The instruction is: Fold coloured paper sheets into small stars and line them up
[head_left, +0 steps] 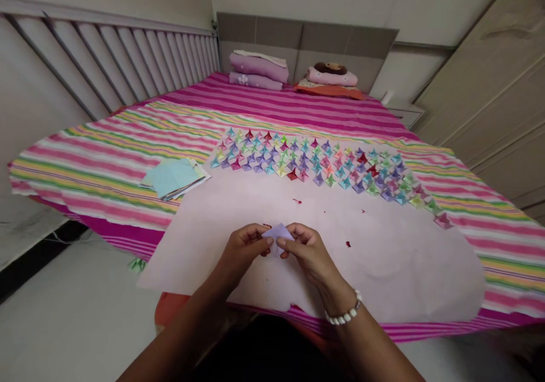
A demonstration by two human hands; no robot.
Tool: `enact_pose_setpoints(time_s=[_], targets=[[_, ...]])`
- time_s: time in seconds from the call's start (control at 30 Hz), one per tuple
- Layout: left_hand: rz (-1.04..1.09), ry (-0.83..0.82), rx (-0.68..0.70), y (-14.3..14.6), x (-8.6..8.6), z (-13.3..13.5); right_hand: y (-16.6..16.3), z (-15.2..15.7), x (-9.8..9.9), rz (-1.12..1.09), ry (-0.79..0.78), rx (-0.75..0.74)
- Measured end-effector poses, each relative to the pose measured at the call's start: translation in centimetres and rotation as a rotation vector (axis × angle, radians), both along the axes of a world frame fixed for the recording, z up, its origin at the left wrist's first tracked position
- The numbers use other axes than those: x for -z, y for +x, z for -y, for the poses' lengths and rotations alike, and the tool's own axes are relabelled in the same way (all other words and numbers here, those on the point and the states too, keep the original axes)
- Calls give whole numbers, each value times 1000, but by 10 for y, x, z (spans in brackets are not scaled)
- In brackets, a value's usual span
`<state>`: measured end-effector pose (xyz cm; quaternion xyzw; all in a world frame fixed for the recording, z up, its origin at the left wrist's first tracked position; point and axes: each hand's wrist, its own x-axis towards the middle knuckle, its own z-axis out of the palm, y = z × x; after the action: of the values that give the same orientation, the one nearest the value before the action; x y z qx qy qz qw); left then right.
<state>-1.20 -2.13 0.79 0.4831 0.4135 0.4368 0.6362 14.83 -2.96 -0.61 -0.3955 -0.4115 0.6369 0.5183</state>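
Observation:
A small piece of folded purple paper (279,233) is pinched between my two hands, its pointed tip upward. My left hand (249,244) grips its left side with thumb and fingers. On the right side my right hand (307,247) does the same, with a white beaded bracelet (346,315) round the wrist. Below the hands lies a large pale paper sheet (221,217) on the bed. Across its far part stand several rows of small folded paper pieces (304,160) in many colours.
To the left lies a stack of loose coloured paper (174,177). Dark red scraps (348,244) dot the sheet. The bed has a striped cover (106,160), with folded purple bedding (259,70) by the headboard (349,44). A green folded piece (137,264) is near the floor at left.

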Motion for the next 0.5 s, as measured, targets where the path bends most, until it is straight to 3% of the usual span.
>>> enact_pose_setpoints(time_s=[0.2,0.5], targets=[[95,-57,-36,1,8,0,0,1,0,-51,2,10],[216,-125,-76,5,-2,2,2,2,-2,-103,14,-13]])
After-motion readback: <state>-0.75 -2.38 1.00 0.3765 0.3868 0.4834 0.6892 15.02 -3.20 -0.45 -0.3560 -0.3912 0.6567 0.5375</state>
